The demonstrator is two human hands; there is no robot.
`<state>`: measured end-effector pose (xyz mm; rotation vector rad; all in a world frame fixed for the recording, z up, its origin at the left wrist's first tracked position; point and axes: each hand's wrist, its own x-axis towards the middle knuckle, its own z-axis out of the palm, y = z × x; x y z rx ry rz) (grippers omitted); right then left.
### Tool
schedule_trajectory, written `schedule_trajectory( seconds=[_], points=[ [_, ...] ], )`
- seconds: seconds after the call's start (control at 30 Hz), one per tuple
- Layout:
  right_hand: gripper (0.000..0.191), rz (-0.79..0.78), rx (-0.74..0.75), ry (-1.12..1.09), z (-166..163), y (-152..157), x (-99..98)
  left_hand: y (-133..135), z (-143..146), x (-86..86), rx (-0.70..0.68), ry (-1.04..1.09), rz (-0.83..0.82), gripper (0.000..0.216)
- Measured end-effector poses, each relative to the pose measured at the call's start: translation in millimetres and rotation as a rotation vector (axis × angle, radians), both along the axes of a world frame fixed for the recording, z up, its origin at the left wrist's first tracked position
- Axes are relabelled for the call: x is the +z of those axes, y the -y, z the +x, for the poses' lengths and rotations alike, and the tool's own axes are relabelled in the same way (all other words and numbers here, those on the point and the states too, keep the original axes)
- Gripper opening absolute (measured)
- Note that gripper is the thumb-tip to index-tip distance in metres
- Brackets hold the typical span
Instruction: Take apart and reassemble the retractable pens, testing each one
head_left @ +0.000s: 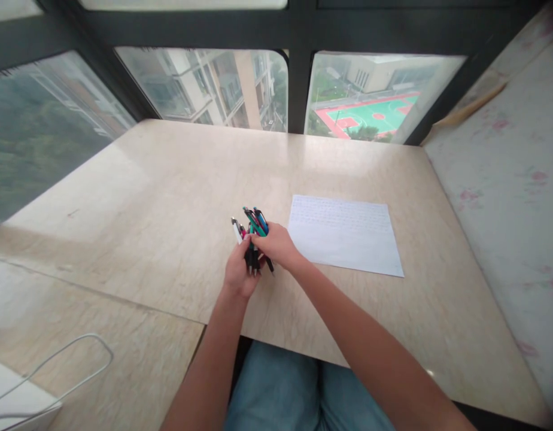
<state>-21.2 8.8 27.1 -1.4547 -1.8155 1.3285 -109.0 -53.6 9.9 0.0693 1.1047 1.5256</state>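
Several pens (253, 248) form a loose bundle between my two hands, just above the beige stone counter (191, 191). Their barrels are black, green, blue, white and pink, and dark tips point down toward me. On the near left side, my left hand (239, 269) is closed around part of the bundle. My right hand (276, 242) grips the pens from the right, its thumb close to the left thumb. Some fingers of both hands are hidden behind the pens. A sheet of paper (343, 236) with handwriting on its upper part lies right of my right hand.
Dark-framed windows (298, 72) border the counter at the back and left. A flower-patterned wall (505, 179) runs along the right. At the lower left, a white cable (108, 353) loops beside a white box-like object (20, 398). My legs (280, 383) are below the counter's front edge.
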Motion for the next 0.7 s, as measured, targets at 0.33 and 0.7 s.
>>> schedule_trajectory(
  seconds=[0.33, 0.7],
  points=[
    [0.018, -0.036, 0.062, 0.054, -40.7, -31.5, -19.9, -28.3, -72.7, -15.5, -0.261, -0.864, 0.157, 0.035],
    [0.015, 0.021, 0.03, 0.13, -18.4, -47.8, -18.9, -24.7, -84.3, -14.8, -0.217, -1.371, 0.177, 0.035]
  ],
)
